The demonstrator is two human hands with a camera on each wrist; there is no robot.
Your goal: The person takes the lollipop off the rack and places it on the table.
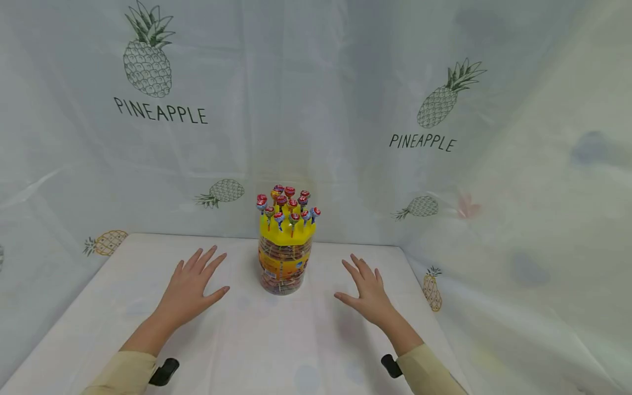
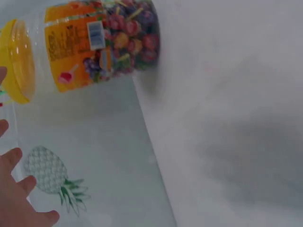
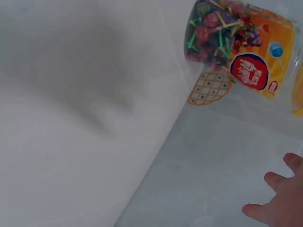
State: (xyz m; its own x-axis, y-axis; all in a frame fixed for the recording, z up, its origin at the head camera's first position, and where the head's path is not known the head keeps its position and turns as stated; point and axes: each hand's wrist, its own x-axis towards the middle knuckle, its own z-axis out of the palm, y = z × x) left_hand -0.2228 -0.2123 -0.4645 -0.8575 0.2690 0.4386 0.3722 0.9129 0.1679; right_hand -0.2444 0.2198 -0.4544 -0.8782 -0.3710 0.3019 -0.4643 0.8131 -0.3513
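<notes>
A clear plastic jar (image 1: 282,264) full of wrapped lollipops stands upright near the back of the white table. Its yellow lid (image 1: 283,236) carries several lollipops (image 1: 292,205) standing on it, heads up. To the left of the jar, my left hand (image 1: 190,288) hovers with spread fingers, holding nothing. My right hand (image 1: 367,293) is held out on the other side, fingers spread as well, apart from the jar. Both wrist views show the jar's orange label (image 2: 75,49), with lollipops visible through the clear wall.
The white table (image 1: 266,345) has its back edge just behind the jar. A pale curtain (image 1: 316,109) printed with pineapples hangs behind and at the sides. Black straps (image 1: 164,372) sit at both wrists, below beige sleeves (image 1: 427,370).
</notes>
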